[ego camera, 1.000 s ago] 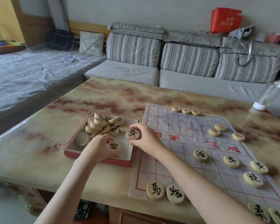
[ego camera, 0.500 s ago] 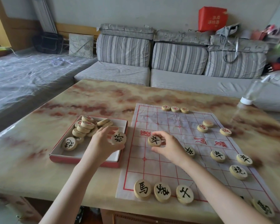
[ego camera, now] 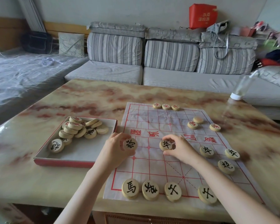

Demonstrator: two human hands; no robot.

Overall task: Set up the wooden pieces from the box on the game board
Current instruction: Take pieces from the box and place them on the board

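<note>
A white paper game board (ego camera: 168, 125) with red grid lines lies on the table. Round wooden pieces with black characters stand along its near edge (ego camera: 130, 188) and right side (ego camera: 206, 151); red-marked pieces (ego camera: 166, 106) sit at the far edge. My left hand (ego camera: 116, 148) holds a black-marked piece (ego camera: 130, 144) over the board's left edge. My right hand (ego camera: 179, 148) grips another black-marked piece (ego camera: 166, 145) low over the board's middle. The shallow red-rimmed box (ego camera: 74, 162) to the left holds several loose pieces (ego camera: 74, 128).
The marble-patterned table (ego camera: 87, 101) carries a clear plastic bottle (ego camera: 240, 88) at its far right. A grey striped sofa (ego camera: 168, 55) stands behind the table, a red bag (ego camera: 202, 16) on top of it.
Both hands have moved right from the box to above the board, each carrying its piece. The camera view has shifted too.
</note>
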